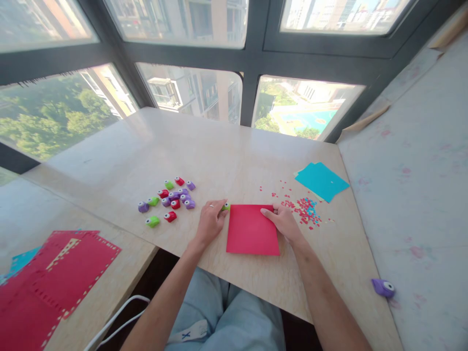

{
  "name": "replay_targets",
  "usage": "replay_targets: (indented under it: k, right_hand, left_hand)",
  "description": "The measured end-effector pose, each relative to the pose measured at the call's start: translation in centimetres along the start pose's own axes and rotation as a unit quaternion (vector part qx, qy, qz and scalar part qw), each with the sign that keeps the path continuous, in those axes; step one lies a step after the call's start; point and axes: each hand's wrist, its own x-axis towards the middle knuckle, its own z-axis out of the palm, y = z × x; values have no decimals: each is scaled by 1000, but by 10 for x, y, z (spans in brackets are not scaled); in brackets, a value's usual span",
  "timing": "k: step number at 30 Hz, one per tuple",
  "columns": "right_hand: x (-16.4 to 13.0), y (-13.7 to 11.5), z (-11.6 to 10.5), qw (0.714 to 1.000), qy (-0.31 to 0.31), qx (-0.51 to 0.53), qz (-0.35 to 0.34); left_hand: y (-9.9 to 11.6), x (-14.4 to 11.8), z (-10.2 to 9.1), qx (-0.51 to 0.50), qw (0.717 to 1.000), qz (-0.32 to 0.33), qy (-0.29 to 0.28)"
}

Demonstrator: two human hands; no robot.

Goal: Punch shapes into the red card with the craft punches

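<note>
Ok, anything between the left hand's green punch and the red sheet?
Nothing visible: the punch, in the left hand, sits at the top left corner of the sheet; confetti lies past the right hand.

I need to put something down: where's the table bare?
Widest: behind the punch cluster, up to the windows. Another: between right forearm and lone purple punch. Crowded: around the red sheet, left hand and green punch on one side, right hand and confetti on the other.

- four green punches [226, 207]
- four red punches [170, 216]
- eight purple punches [383, 287]
- one plain red sheet [253, 230]
- at least two punched red sheets [89, 261], overlapping
- at least two blue sheets [321, 181]
- paper bits [304, 211], too many to count
</note>
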Motion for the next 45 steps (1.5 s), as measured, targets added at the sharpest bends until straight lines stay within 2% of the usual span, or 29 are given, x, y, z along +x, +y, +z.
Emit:
replay_targets:
  k: [4,9,18,30,45]
  right_hand:
    - [1,2,-1,1000,-4,-7,-9]
    - [1,2,-4,999,14,-28,-16]
    - [0,0,-4,998,20,-65,-18]
    - [-1,-2,-4,997,19,-78,-15]
    - [-1,0,-5,1000,-23,-20,3]
  left_hand:
    - [-2,3,-1,-37,999,-6,6]
    - [0,-2,-2,-88,994,-56,19]
    - [5,-5,-4,-124,988,-93,17]
    - [6,-6,-5,-119,988,-95,14]
    - [7,-7,-5,-96,990,-102,17]
